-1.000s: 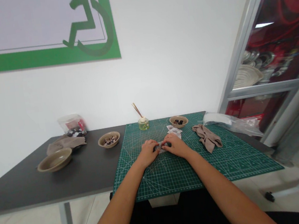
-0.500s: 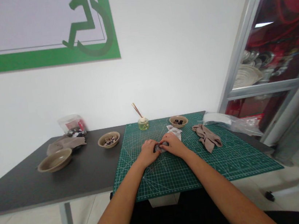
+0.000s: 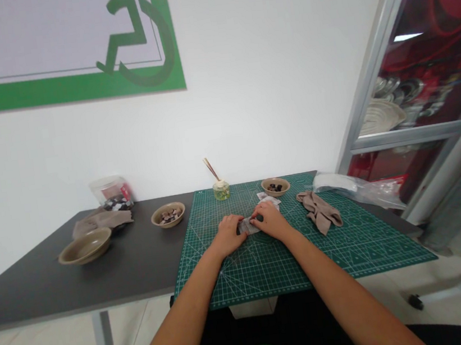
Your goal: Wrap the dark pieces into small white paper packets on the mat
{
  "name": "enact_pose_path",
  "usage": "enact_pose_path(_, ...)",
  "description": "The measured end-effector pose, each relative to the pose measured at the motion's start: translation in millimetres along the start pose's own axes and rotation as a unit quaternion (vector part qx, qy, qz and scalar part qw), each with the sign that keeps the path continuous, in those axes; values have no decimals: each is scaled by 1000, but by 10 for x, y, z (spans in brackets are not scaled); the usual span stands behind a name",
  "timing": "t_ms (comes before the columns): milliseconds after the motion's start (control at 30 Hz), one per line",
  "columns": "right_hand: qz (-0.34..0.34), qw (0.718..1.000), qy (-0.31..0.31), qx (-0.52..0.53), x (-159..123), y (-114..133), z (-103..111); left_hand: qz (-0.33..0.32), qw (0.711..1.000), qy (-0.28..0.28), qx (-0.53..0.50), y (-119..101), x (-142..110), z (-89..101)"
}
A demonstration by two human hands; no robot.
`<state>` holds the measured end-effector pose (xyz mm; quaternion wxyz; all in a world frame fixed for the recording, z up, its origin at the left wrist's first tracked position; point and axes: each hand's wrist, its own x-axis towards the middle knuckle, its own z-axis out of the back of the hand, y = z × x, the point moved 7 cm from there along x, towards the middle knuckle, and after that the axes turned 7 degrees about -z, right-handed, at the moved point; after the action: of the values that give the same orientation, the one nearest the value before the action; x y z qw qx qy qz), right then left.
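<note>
Over the green cutting mat (image 3: pixel 260 270), my two hands work close together on a small greyish sheet (image 3: pixel 246 226), thin like paper or cloth; its exact kind is hard to make out. My left hand (image 3: pixel 230 236) pinches its left end between thumb and fingers. The right end is gripped by my right hand (image 3: pixel 271 221), whose curled fingers hide part of it. Just beyond my right hand lies a crumpled white paper (image 3: pixel 271 199). Behind that stands a small beige bowl (image 3: pixel 280 191) with dark pieces in it.
A brown cloth (image 3: pixel 319 210) and a clear plastic bag (image 3: pixel 360 192) lie to the right. A reed diffuser (image 3: pixel 221 190) stands at the back. On the dark table at left are a bowl of pieces (image 3: pixel 168 215), another bowl (image 3: pixel 85 248), a cloth (image 3: pixel 98 218) and a clear tub (image 3: pixel 109 191).
My right hand has shifted slightly right, away from the left hand. More of the greyish sheet shows between them; the left hand is nearly still.
</note>
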<state>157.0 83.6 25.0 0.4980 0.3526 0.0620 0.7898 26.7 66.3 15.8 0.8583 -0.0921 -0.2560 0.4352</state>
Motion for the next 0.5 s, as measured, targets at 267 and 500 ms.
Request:
enact_pose_path(267,28,999,17,9,-3,69,-40,2,1000,-2,0,-4,0,11)
enact_pose_path(500,51,998,26,22,-33,92,-33,7,1000,-5,5,15,7,-2)
